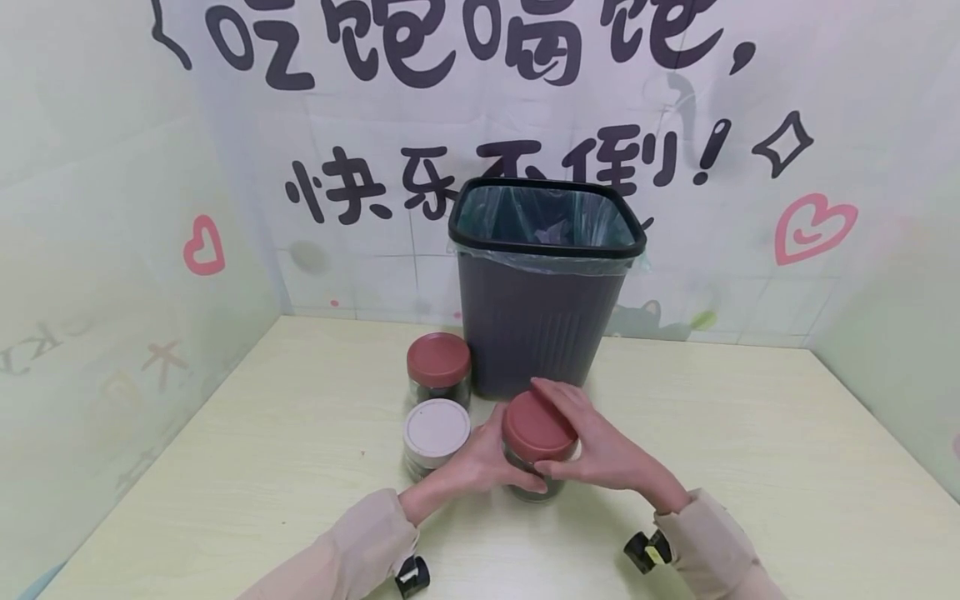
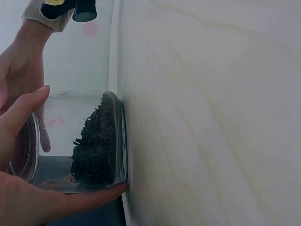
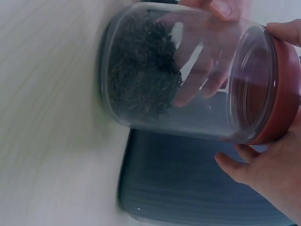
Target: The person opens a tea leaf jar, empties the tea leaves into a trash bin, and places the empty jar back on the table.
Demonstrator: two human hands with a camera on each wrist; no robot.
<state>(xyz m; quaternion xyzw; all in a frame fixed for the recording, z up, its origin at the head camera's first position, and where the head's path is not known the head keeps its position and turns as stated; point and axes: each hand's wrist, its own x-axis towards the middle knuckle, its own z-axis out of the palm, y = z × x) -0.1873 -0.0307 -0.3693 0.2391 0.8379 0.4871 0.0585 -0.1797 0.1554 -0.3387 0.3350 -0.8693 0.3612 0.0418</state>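
A clear jar (image 3: 141,70) with a red lid (image 1: 536,425) stands upright on the table, partly filled with dark, curly dried shreds that look like tea leaves. My left hand (image 1: 487,457) wraps around the jar's body from the left. My right hand (image 1: 603,450) grips the lid at its rim from the right, thumb in front and fingers behind. The lid sits on the jar's mouth. In the left wrist view, left fingers (image 2: 80,200) lie along the jar's wall near its base.
A white-lidded jar (image 1: 437,429) stands just left of my left hand, with another red-lidded jar (image 1: 439,360) behind it. Behind the held jar is a dark grey lined trash bin (image 1: 536,317). Printed cloth walls (image 1: 360,275) enclose the pale table (image 1: 750,433).
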